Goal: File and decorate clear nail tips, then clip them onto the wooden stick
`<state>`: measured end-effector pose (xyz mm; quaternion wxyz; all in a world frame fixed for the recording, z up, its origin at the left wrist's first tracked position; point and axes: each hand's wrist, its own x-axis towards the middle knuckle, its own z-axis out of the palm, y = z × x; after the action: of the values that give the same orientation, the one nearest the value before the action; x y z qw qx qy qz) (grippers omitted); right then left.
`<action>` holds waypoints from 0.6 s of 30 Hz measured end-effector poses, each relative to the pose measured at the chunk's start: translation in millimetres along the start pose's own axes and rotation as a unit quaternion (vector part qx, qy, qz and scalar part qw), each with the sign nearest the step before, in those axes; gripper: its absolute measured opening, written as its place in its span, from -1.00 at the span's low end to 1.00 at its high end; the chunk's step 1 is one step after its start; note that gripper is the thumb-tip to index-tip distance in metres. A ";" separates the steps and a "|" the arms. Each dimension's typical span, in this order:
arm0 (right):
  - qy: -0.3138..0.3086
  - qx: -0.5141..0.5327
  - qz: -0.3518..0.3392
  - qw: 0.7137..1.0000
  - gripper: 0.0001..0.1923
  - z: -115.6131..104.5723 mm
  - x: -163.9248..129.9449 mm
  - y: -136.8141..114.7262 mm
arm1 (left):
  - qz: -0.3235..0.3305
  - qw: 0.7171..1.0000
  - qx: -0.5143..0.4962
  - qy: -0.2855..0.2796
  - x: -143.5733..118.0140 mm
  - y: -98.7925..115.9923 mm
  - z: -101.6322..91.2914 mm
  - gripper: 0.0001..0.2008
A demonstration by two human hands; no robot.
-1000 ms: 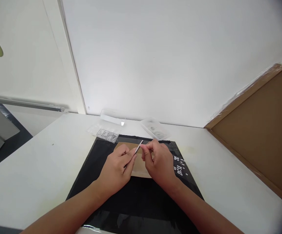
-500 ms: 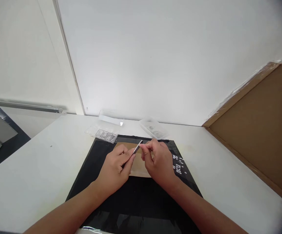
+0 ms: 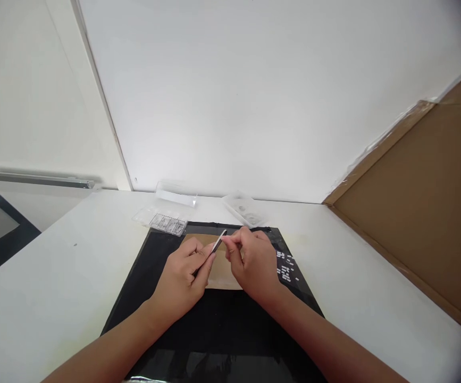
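Note:
My left hand (image 3: 182, 271) is closed around a thin flat object (image 3: 219, 241) with a pale edge and a dark side, which slants up and to the right. What kind of object it is I cannot make out. My right hand (image 3: 256, 260) is pinched at the object's upper end, thumb against forefinger. Whether something tiny sits in that pinch is hidden. Beneath both hands lies a tan sheet (image 3: 224, 279) on a black mat (image 3: 214, 330). Small white pieces (image 3: 285, 270) are scattered on the mat just right of my right hand.
Behind the mat are a clear plastic case (image 3: 176, 197) and a translucent tray (image 3: 246, 210). A small clear sheet with dark-lined sections (image 3: 168, 224) overlaps the mat's far left corner. A white wall (image 3: 230, 106) rises behind, and a brown cardboard panel (image 3: 413, 213) stands at right.
The whole view has shifted slightly, so things appear a little further left. Both hands keep nearly the same pose around the thin flat object.

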<state>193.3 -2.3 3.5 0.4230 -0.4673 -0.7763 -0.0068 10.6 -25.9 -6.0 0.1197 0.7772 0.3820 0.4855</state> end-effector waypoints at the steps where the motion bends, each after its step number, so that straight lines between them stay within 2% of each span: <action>1: -0.004 -0.009 -0.011 1.000 -0.68 -0.4 0.0 -0.3 | 0.000 1.000 -0.001 0.000 0.2 0.1 -0.4 -0.79; 5: -0.007 -0.011 -0.033 0.999 -0.69 -3.5 0.6 -0.7 | -0.006 1.000 -0.006 0.004 0.5 0.4 -1.6 -0.77; 10: 0.021 0.054 -0.018 0.998 -0.70 -8.8 5.0 11.4 | -0.047 0.998 -0.036 -0.018 -0.5 -0.6 -1.9 -0.72; 13: 0.018 0.141 0.024 0.990 -0.71 -10.8 7.0 23.6 | -0.094 0.994 -0.042 -0.032 -1.3 -3.0 -2.6 -0.71; 18: 0.012 0.283 0.153 0.947 -0.64 -14.3 11.6 44.2 | -0.141 0.989 -0.055 0.006 -2.5 -7.9 -2.3 -0.64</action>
<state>232.6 25.1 3.4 0.5432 -0.4418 -0.6601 0.2720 4.4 -22.7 -10.9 0.2271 0.7052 0.4610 0.4885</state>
